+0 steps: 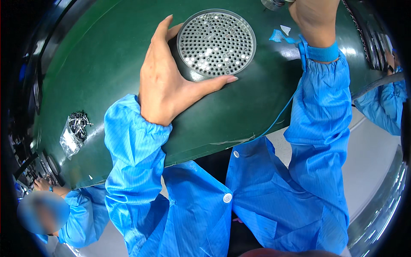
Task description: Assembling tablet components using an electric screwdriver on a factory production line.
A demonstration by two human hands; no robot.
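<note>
A round grey metal plate with many small holes (pixel 216 45) lies on the green table, bright bits showing in several holes. My left hand (pixel 165 73) curves around its left and lower side, thumb and fingers spread wide. A finger and the thumb are at or close to the rim; I cannot tell how firmly they touch. My right hand (pixel 316 19) is at the top edge, its fingers cut off by the frame. Beside it shows part of a knurled metal piece (pixel 274 4); whether the hand holds it is hidden.
A clear bag of small black and silver parts (pixel 78 128) lies on the green tabletop (pixel 107 64) at left. A blue wrist strap (pixel 321 52) trails a thin cord (pixel 282 112) across the table. A white scrap (pixel 285 29) lies near its blue end. Other people sit at both sides.
</note>
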